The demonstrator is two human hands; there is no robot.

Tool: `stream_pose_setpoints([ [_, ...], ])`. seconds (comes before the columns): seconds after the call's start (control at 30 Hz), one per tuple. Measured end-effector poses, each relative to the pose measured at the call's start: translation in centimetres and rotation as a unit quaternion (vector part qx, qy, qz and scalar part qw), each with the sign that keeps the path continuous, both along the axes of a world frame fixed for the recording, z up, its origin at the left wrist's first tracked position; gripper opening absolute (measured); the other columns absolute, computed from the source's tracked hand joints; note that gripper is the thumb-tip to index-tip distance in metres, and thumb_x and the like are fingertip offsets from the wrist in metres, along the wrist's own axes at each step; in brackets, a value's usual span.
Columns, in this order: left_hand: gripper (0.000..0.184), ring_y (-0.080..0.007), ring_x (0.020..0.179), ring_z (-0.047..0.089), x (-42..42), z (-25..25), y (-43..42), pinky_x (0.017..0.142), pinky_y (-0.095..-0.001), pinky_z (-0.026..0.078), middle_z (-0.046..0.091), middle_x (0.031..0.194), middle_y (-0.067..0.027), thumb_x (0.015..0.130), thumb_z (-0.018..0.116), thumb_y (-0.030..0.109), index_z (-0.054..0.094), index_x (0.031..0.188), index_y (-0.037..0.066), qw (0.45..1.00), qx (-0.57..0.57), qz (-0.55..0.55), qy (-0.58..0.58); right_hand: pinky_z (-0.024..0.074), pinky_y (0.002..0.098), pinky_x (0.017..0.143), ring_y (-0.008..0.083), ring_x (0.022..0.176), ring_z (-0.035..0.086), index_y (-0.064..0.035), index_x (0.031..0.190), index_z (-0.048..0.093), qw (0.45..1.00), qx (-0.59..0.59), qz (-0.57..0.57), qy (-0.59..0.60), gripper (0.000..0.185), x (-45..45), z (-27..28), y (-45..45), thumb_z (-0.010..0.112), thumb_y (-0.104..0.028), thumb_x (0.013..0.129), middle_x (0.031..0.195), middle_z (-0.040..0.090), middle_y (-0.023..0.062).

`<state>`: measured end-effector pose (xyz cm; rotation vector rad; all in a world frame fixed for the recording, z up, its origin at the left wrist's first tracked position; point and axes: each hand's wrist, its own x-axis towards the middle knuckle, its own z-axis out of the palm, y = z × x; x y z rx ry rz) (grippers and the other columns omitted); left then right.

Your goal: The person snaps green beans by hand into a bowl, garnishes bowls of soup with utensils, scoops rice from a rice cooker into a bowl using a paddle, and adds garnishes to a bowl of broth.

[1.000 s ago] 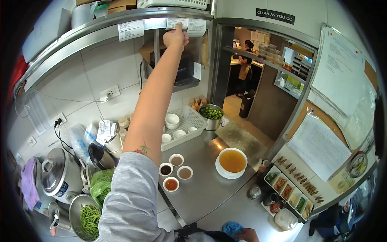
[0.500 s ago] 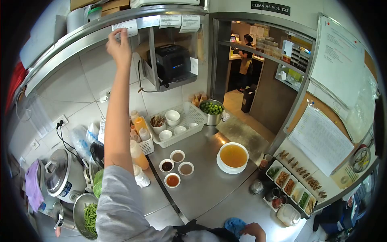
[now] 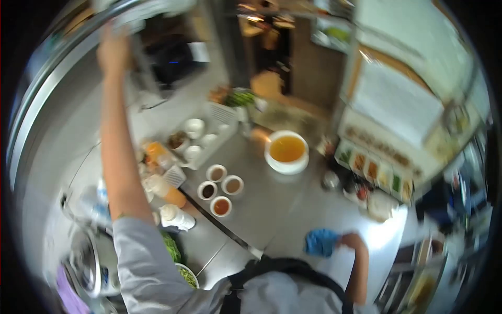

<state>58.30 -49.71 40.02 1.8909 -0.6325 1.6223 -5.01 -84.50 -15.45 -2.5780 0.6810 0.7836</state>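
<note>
My left arm reaches up to the far left, and my left hand (image 3: 114,52) is at the metal rail (image 3: 68,47), beside pale paper slips (image 3: 151,13). Motion smears its fingers, so what they hold does not show. Low on the right, my right hand (image 3: 354,241) grips the edge of a blue cloth (image 3: 320,242) over the steel counter (image 3: 282,220). Between my arms stand several small cups of sauce, among them a dark one (image 3: 207,190) and an orange-red one (image 3: 221,206). Farther back is a white bowl of yellow-orange broth (image 3: 287,150).
A white basket (image 3: 212,141) holds small bowls. Squeeze bottles (image 3: 167,191) stand beneath my left arm. To the right are a topping tray (image 3: 374,170) and a plastic container (image 3: 381,205). A black printer (image 3: 170,60) sits at the back, near a doorway.
The view has swung down and to the right and is blurred. My left hand stays raised at the rail. My right hand and the blue cloth now show more fully, farther up in view.
</note>
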Motion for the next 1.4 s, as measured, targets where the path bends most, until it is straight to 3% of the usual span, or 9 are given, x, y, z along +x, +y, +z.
stream_pose_setpoints([
  [0.1,0.064,-0.0379,0.105,0.058,-0.5,-4.6,-0.3,0.094,-0.0438,0.043,0.059,0.120,-0.0207,0.079,0.062,0.058,0.056,0.126,0.015,0.998,-0.058,-0.013,-0.020,0.0503,0.0354,0.060,0.0259,0.062,0.065,-0.0086,0.069,0.071,0.905,-0.003,-0.292,-0.309,0.014,0.4,6.4,0.1,0.074,-0.022,0.070,0.069,0.067,0.0117],
  [0.23,0.046,-0.0256,0.106,0.055,-6.2,-15.3,-3.9,0.090,-0.0361,0.043,0.056,0.122,-0.0201,0.088,0.064,0.031,0.056,0.124,0.004,0.931,-0.019,-0.343,0.127,0.0401,0.0352,0.047,0.0187,0.046,0.051,-0.0013,0.064,0.061,0.838,-0.157,-0.258,-0.454,0.031,6.1,14.0,-4.4,0.073,-0.026,0.079,0.053,0.057,0.0093],
  [0.27,0.043,-0.0229,0.105,0.054,-9.7,-18.3,-5.5,0.089,-0.0345,0.042,0.053,0.127,-0.0162,0.089,0.063,0.025,0.054,0.126,0.005,0.904,-0.039,-0.371,0.211,0.0424,0.0354,0.051,0.0235,0.050,0.053,-0.0002,0.065,0.061,0.819,-0.024,-0.349,-0.454,0.034,8.0,13.8,-6.9,0.068,-0.028,0.083,0.056,0.059,0.0105],
  [0.47,0.039,-0.0296,0.115,0.049,-27.1,-31.9,-10.2,0.102,-0.0404,0.034,0.055,0.122,-0.0142,0.085,0.062,0.022,0.056,0.119,0.004,0.816,0.096,-0.419,0.386,0.0500,0.0412,0.069,0.0333,0.076,0.065,-0.0025,0.114,0.060,0.812,-0.235,-0.231,-0.482,0.031,19.4,15.6,-19.2,0.054,-0.020,0.089,0.082,0.066,0.0201],
  [0.87,0.034,-0.0286,0.110,0.054,-33.1,-37.1,-2.3,0.095,-0.0360,0.041,0.057,0.116,-0.0132,0.090,0.058,0.016,0.055,0.122,0.007,0.627,0.123,-0.439,0.631,0.0483,0.0409,0.081,0.0360,0.094,0.062,-0.0032,0.107,0.064,0.741,-0.334,-0.197,-0.548,0.027,24.4,10.0,-27.8,0.052,-0.023,0.093,0.102,0.066,0.0187],
  [1.0,0.035,-0.0232,0.109,0.055,-33.8,-40.4,-2.7,0.094,-0.0339,0.042,0.056,0.117,-0.0104,0.093,0.055,0.020,0.052,0.126,0.008,0.597,0.140,-0.440,0.656,0.0463,0.0326,0.065,0.0204,0.071,0.057,0.0001,0.098,0.057,0.624,-0.083,-0.308,-0.714,0.024,27.6,15.5,-19.9,0.045,-0.021,0.098,0.079,0.059,0.0109],
  [1.07,0.037,-0.0241,0.107,0.055,-34.3,-40.3,-4.1,0.094,-0.0337,0.042,0.055,0.116,-0.0109,0.094,0.054,0.020,0.049,0.128,0.009,0.568,0.154,-0.469,0.658,0.0451,0.0334,0.061,0.0201,0.065,0.055,-0.0016,0.099,0.053,0.641,0.070,-0.271,-0.715,0.019,31.3,12.4,-19.0,0.044,-0.018,0.098,0.076,0.056,0.0085],
  [1.2,0.038,-0.0243,0.106,0.055,-35.3,-40.7,-7.4,0.093,-0.0334,0.043,0.054,0.116,-0.0108,0.094,0.052,0.019,0.047,0.131,0.010,0.536,0.215,-0.536,0.616,0.0451,0.0362,0.061,0.0279,0.060,0.053,-0.0033,0.092,0.047,0.741,-0.143,-0.194,-0.627,0.021,37.2,6.6,-15.9,0.035,-0.019,0.099,0.073,0.057,0.0117],
  [1.4,0.037,-0.0252,0.102,0.057,-35.7,-45.0,-7.1,0.090,-0.0333,0.045,0.053,0.115,-0.0123,0.091,0.056,0.014,0.049,0.128,0.009,0.556,0.196,-0.581,0.561,0.0479,0.0481,0.062,0.0410,0.075,0.062,0.0033,0.093,0.051,0.805,-0.030,-0.273,-0.526,0.018,40.6,2.9,-16.0,0.053,-0.014,0.089,0.080,0.062,0.0247],
])
